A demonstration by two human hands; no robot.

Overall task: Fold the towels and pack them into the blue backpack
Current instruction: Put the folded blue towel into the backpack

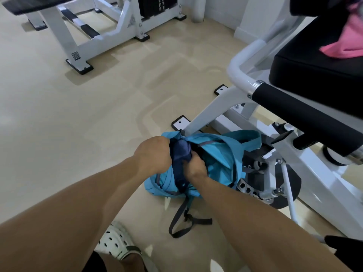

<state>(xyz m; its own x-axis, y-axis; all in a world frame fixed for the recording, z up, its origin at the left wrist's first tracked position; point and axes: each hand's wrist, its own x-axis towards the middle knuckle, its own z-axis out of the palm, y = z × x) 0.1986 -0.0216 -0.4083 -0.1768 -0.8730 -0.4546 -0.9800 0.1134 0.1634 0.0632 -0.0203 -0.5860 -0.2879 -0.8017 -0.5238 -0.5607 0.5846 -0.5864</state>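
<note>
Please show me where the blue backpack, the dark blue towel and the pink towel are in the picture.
Light blue fabric backpack (218,154), head view: on its upper flap.
Dark blue folded towel (179,156), head view: on its middle, in the backpack's opening.
Pink cloth towel (347,46), head view: on its lower fold, on the black seat.

Bare forearms, white perforated clog (115,240)

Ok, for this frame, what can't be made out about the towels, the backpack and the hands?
- Dark blue towel, head view: mostly sunk in the backpack and covered by both hands; its fold cannot be judged.
- Backpack interior: hidden by its own fabric.
- Right hand: fingertips buried in the opening.
- Left hand: fingers curled over the rim, out of sight.
- Pink cloth: cut off by the right edge.
</note>
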